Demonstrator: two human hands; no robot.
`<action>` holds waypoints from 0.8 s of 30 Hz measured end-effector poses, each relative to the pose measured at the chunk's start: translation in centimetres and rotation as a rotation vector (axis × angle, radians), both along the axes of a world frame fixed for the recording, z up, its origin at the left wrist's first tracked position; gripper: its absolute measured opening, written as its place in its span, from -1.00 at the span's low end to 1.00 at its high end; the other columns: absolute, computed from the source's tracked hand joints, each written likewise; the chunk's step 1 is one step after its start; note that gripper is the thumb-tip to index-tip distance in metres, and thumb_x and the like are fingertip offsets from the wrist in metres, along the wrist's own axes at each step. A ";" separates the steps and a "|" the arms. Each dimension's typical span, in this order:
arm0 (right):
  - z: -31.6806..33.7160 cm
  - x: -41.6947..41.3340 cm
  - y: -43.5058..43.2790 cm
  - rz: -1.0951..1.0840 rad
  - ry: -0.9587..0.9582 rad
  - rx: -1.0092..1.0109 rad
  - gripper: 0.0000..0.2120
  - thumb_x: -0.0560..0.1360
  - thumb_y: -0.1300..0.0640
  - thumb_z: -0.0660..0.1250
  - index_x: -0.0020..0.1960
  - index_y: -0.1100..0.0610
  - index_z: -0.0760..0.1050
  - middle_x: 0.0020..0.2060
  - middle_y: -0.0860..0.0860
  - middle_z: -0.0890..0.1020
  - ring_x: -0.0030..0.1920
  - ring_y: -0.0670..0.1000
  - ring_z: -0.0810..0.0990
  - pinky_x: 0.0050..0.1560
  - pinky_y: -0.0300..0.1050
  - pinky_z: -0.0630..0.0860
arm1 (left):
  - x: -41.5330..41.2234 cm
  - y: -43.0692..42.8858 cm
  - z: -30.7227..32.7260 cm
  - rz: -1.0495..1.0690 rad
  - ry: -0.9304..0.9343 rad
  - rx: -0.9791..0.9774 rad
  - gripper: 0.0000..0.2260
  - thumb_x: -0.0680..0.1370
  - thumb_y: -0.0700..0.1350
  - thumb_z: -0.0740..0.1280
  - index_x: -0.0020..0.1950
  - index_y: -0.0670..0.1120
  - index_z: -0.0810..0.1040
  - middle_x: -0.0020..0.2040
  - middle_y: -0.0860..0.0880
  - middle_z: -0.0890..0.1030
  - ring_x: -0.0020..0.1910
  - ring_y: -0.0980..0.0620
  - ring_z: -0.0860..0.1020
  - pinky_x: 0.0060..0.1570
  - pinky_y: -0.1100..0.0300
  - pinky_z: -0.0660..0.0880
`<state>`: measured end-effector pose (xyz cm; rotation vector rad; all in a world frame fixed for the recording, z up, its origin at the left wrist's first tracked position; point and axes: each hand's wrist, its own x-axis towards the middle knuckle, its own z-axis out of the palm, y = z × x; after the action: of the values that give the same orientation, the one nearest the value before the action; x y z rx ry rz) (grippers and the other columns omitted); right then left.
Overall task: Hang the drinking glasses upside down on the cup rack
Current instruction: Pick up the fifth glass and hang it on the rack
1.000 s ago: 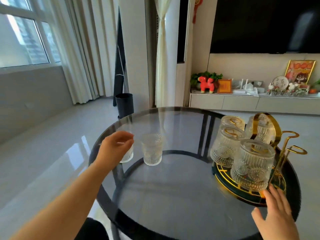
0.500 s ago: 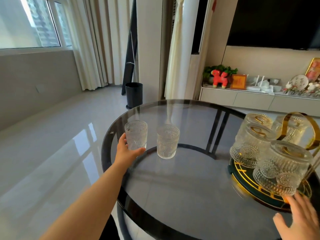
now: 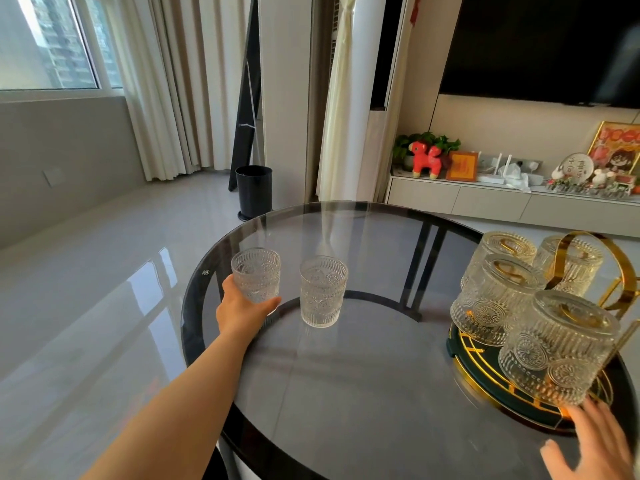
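Fingers of the left hand [image 3: 242, 311] are wrapped round an upright glass [image 3: 256, 274] at the table's far left, mouth up. The rack [image 3: 485, 382] sits well off right; the right hand [image 3: 594, 445], spread flat, rests by it.

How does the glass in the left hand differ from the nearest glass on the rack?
The held glass is upright, mouth up; the nearest racked glass hangs mouth down, tilted. The held glass is gripped at its base by the left hand above the table; the racked glass sits over the cup rack, with the right hand on the rack's rim. Both are clear, embossed and look empty.
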<state>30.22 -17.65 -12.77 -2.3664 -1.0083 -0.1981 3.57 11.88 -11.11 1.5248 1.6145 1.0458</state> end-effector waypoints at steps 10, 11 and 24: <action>0.0 1.0 -0.6 -0.061 -0.024 0.030 -0.39 0.05 0.19 0.23 0.05 0.45 0.46 0.17 0.44 0.47 0.23 0.48 0.34 0.20 0.42 0.26 | -2.0 -1.3 3.3 -0.166 -0.099 0.198 -0.29 0.25 -0.17 0.51 0.26 -0.12 0.19 0.24 -0.19 0.39 0.08 -0.03 0.36 0.14 -0.01 0.38; 0.2 1.0 -0.7 -0.066 -0.028 0.034 -0.41 0.07 0.24 0.25 0.07 0.43 0.45 0.18 0.42 0.46 0.25 0.46 0.33 0.22 0.41 0.24 | -2.3 -1.3 4.4 -0.186 -0.101 0.224 -0.31 0.25 -0.18 0.50 0.26 -0.12 0.19 0.22 -0.18 0.39 0.07 -0.01 0.35 0.12 0.01 0.38; 0.8 1.5 -1.7 -0.017 0.144 -0.037 -0.43 0.35 0.30 0.38 0.31 0.16 0.29 0.43 0.10 0.24 0.46 0.12 0.07 0.43 0.07 0.05 | 1.1 -7.0 18.4 -0.726 0.144 0.510 -0.36 0.20 -0.18 0.53 0.09 0.13 0.24 -0.09 0.21 0.44 -0.14 0.26 0.47 -0.31 0.54 0.39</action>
<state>31.67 -19.39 -11.95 -2.3848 -0.9311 -0.0146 4.65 4.87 7.33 2.3200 0.7517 0.9627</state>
